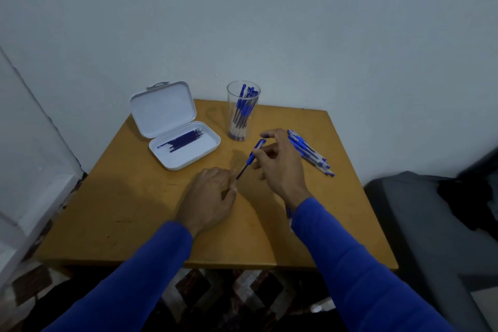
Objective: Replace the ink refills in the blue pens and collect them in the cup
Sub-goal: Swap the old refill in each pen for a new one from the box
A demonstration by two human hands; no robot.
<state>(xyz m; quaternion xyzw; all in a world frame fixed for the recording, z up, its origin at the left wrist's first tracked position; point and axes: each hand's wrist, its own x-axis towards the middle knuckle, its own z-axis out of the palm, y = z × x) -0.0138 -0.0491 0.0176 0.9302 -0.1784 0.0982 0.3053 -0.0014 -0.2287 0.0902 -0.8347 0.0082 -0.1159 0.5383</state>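
Note:
My right hand (pixel 277 162) pinches a blue pen (pixel 255 152) by its grip section, cap end pointing up toward the cup. A dark refill (pixel 241 172) sticks out of the pen's lower end, and my left hand (pixel 208 197) holds the refill's lower end between its fingertips. A clear cup (pixel 242 112) behind holds several blue pens. A pile of several blue pens (pixel 310 152) lies on the table just right of my right hand. An open white case (pixel 186 147) at the left holds several dark refills (pixel 183 140).
The wooden table (pixel 134 210) stands against a pale wall. A small part of another pen (pixel 289 214) shows beneath my right wrist. A grey cushion (pixel 431 224) lies to the right of the table, and patterned floor shows below its front edge.

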